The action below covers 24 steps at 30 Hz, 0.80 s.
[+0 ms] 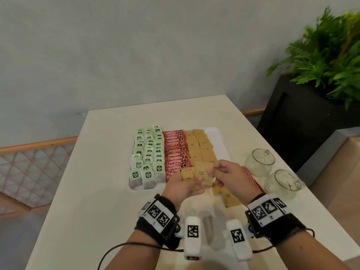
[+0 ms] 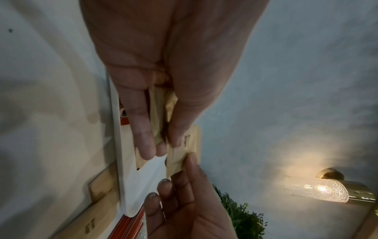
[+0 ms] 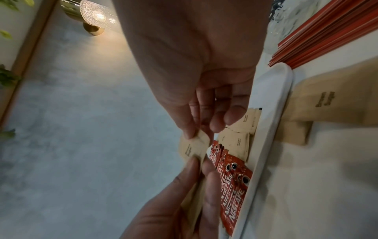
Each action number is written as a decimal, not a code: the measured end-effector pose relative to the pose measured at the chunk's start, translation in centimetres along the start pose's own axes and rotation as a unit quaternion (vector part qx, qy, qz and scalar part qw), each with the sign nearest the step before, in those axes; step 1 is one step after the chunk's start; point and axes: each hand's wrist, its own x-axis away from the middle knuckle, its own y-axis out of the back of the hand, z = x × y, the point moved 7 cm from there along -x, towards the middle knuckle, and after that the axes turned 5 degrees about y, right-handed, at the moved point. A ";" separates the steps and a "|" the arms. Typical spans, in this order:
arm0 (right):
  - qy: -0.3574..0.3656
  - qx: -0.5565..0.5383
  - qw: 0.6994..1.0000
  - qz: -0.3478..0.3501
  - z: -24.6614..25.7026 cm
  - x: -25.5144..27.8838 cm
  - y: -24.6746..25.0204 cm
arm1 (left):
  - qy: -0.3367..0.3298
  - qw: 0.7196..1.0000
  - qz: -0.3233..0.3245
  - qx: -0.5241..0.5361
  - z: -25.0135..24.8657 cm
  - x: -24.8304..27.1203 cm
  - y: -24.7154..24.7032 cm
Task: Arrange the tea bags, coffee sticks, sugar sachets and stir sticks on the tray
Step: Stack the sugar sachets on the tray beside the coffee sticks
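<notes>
A white tray [image 1: 222, 141] holds rows of green tea bags [image 1: 148, 152], red coffee sticks [image 1: 176, 151] and brown sugar sachets [image 1: 200, 145]. Over the tray's near edge my left hand [image 1: 191, 182] grips a small stack of sugar sachets [image 1: 188, 175], thumb on top. My right hand [image 1: 213, 175] pinches the corner of the top sachet [image 1: 202, 172] of that stack. In the left wrist view the stack [image 2: 159, 113] sits between thumb and fingers. In the right wrist view the pinched sachet [image 3: 192, 147] hangs above the coffee sticks [image 3: 233, 194].
Loose sugar sachets [image 1: 227, 194] lie on the white table just in front of the tray. Red stir sticks [image 1: 252, 179] lie right of the tray, partly behind my right hand. Two glass cups [image 1: 260, 161] [image 1: 282, 184] stand at the right table edge. A potted plant [image 1: 331, 55] stands beyond.
</notes>
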 end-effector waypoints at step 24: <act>-0.106 0.350 0.931 -0.020 -5.1 -6.3 -0.2 | 0.022 0.998 -0.044 0.049 -3.1 -2.9 9.0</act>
